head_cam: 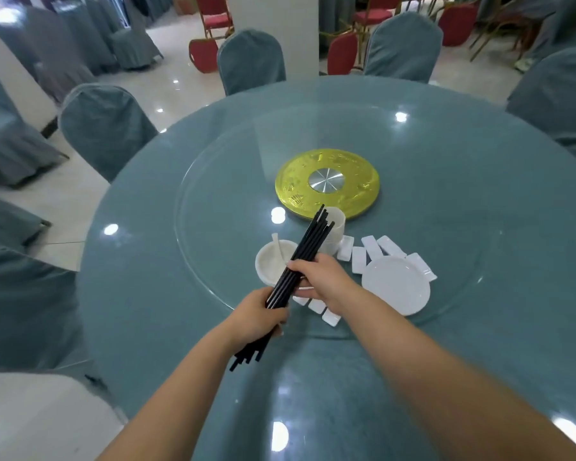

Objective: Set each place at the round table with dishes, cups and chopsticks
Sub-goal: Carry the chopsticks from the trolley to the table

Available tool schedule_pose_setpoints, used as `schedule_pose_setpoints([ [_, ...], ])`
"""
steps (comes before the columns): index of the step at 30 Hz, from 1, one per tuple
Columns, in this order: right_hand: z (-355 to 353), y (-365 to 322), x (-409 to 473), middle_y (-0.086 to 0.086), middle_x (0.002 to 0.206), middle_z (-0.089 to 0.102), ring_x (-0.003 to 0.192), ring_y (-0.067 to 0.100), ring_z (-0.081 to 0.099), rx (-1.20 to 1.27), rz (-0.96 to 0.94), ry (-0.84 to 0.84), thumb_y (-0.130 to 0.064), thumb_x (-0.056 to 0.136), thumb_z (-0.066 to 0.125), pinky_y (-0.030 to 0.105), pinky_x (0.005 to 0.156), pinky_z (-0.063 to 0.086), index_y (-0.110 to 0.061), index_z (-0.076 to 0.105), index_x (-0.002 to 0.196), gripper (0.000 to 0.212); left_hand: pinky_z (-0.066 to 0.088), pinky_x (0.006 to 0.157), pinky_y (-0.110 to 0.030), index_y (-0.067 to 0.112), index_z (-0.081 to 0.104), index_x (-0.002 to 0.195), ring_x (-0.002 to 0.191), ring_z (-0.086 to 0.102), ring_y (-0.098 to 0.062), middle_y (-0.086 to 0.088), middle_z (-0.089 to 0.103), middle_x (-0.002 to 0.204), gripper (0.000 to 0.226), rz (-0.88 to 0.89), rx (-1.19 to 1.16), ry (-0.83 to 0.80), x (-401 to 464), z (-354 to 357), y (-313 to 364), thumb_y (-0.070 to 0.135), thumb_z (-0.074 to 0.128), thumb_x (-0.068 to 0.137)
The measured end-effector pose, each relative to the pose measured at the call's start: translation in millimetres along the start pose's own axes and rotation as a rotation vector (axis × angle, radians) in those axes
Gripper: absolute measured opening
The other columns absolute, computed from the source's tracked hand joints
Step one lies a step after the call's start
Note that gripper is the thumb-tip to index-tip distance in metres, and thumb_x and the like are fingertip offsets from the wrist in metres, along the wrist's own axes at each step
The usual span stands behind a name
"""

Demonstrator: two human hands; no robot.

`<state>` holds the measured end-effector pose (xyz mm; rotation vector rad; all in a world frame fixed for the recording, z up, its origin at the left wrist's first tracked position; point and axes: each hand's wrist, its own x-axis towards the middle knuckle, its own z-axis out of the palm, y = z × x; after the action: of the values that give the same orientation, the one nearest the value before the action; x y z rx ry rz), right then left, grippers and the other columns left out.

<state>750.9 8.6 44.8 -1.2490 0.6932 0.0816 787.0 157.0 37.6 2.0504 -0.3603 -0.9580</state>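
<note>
Left hand [258, 314] grips black chopstick bundle [308, 244] low; right hand [320, 277] pinches it midway, above white bowl [270, 264].

A round table [167, 294] is covered in blue-grey cloth, and a large glass turntable [220, 181] is set on its middle. A gold disc [296, 174] with a silver hub is seen at the table's centre. Toward the near edge of the glass, a white bowl [266, 261] with a spoon [278, 244], stacked cups [336, 227], a plate stack [396, 284] and small white rests [369, 244] are grouped.
</note>
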Motion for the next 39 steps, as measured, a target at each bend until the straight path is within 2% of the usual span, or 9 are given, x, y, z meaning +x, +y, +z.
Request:
schedule_pose_setpoints([
  [6,22,-29,33,0.011,0.104,0.065,0.081,0.021,0.065,0.026,0.002,-0.049,-0.012,0.094,0.055,0.035,0.082,0.055,-0.006,0.056,0.119,0.025,0.052,0.06,-0.028,0.009,0.058,0.092,0.063,0.062,-0.019,-0.007,0.06,0.076,0.008,0.04,0.118,0.131,35,-44,5,0.006,0.058,0.084],
  [9,31,-41,52,0.013,0.114,0.063,0.086,0.021,0.065,-0.026,-0.012,0.012,-0.016,0.092,0.06,0.037,0.091,0.054,-0.006,0.041,0.138,0.05,0.053,0.062,-0.03,0.01,0.058,0.094,0.064,0.063,-0.018,-0.007,0.062,0.079,0.01,0.03,0.13,0.179,55,-66,9,0.007,0.057,0.084],
  [11,34,-47,65,0.009,0.117,0.063,0.098,0.021,0.063,-0.207,-0.094,0.101,-0.02,0.09,0.063,0.036,0.098,0.048,-0.011,0.036,0.144,0.061,0.052,0.063,-0.031,0.009,0.058,0.097,0.066,0.063,-0.018,-0.009,0.062,0.081,0.012,0.024,0.136,0.205,70,-80,10,0.008,0.057,0.085],
  [14,33,-50,80,0.002,0.126,0.059,0.114,0.015,0.055,-0.487,-0.248,0.149,-0.023,0.091,0.061,0.024,0.094,0.037,-0.018,0.04,0.142,0.055,0.05,0.061,-0.032,0.007,0.058,0.099,0.067,0.061,-0.021,-0.009,0.062,0.081,0.015,0.011,0.172,0.232,94,-99,7,0.01,0.055,0.084],
  [18,33,-45,104,0.0,0.139,0.052,0.127,0.016,0.048,-0.693,-0.29,0.145,-0.026,0.092,0.059,0.029,0.102,0.036,-0.022,0.045,0.14,0.05,0.054,0.069,-0.043,0.01,0.058,0.093,0.073,0.063,-0.03,-0.014,0.064,0.085,0.015,-0.023,0.268,0.25,129,-119,0,0.015,0.055,0.079],
  [21,34,-39,120,0.0,0.141,0.051,0.13,0.016,0.045,-0.844,-0.292,0.128,-0.026,0.092,0.057,0.033,0.107,0.035,-0.022,0.046,0.14,0.049,0.046,0.06,-0.033,0.019,0.053,0.081,0.064,0.054,-0.025,-0.005,0.057,0.072,0.006,-0.045,0.329,0.227,154,-122,-8,0.014,0.056,0.08],
  [25,32,-29,139,0.002,0.141,0.049,0.13,0.019,0.045,-0.965,-0.254,0.096,-0.026,0.092,0.056,0.035,0.106,0.037,-0.02,0.045,0.141,0.05,0.038,0.056,-0.028,0.023,0.046,0.071,0.064,0.051,-0.023,0.002,0.051,0.067,0.017,-0.08,0.384,0.188,183,-115,-23,0.014,0.058,0.08],
  [31,31,-27,162,0.003,0.142,0.048,0.131,0.018,0.043,-1.012,-0.261,0.073,-0.024,0.092,0.057,0.028,0.106,0.03,-0.018,0.046,0.14,0.05,0.048,0.073,-0.032,0.018,0.059,0.096,0.086,0.061,-0.026,-0.001,0.062,0.086,0.02,-0.09,0.4,0.169,211,-108,-42,0.022,0.07,0.079],
  [39,20,-24,173,0.001,0.142,0.049,0.132,0.015,0.042,-0.946,-0.27,0.11,-0.022,0.092,0.059,0.022,0.105,0.028,-0.019,0.048,0.139,0.049,0.044,0.068,-0.031,0.02,0.064,0.103,0.086,0.059,-0.02,0.002,0.064,0.095,0.028,0.024,0.48,0.257,227,-105,-57,0.034,0.072,0.08],
])
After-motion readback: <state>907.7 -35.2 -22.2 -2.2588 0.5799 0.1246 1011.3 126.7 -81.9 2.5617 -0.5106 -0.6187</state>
